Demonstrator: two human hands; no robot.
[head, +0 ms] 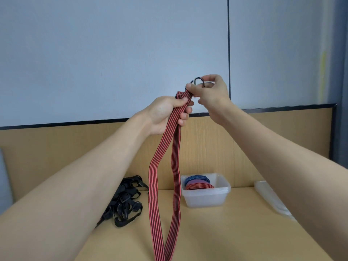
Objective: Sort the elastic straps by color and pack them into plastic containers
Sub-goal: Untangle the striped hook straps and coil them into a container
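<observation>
1. The left hand (167,113) grips a doubled red-and-black striped strap (162,166) raised over the desk (235,232).
2. The right hand (209,93) pinches the strap's black hook (199,80).
3. A clear container (207,198) at far centre holds coiled blue and red straps (197,182).
4. Black straps (124,202) lie piled on the left.

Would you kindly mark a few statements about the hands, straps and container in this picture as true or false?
1. The left hand grips the red strap. True.
2. The right hand holds nothing. False: its fingers pinch the red strap's top end at the hook.
3. The container is empty. False: it holds coiled straps, blue and red.
4. The black straps lie on the table, left of the container. True.
</observation>
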